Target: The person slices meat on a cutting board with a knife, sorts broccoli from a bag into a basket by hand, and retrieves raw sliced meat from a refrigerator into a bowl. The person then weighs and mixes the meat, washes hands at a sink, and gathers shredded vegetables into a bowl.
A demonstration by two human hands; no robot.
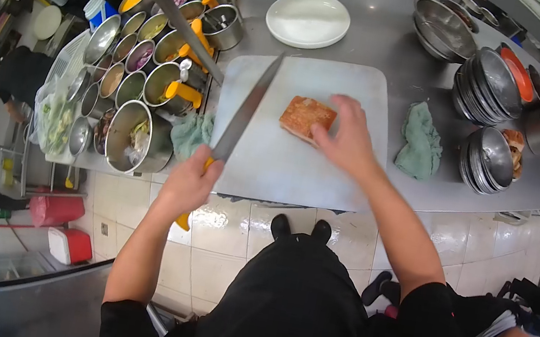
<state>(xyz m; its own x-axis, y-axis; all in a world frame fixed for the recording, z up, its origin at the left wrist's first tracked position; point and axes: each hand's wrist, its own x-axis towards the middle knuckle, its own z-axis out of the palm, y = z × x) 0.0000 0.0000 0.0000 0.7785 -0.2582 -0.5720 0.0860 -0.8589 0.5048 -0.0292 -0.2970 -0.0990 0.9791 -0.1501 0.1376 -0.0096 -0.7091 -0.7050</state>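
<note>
A browned square piece of food (307, 117) lies on the white cutting board (289, 179). My right hand (347, 135) is at its right edge, fingers apart, with the thumb at the lower right corner of the piece. My left hand (190, 182) is wrapped round the yellow handle of a long knife (245, 114). The blade points up and away over the left part of the board, apart from the food. Beyond the board sits a white oval plate (308, 20).
Green cloths lie right (421, 142) and left (191, 135) of the board. Metal containers of ingredients (140, 136) crowd the left. Stacked metal bowls (487, 87) stand at the right. Other people are at the far left and lower right.
</note>
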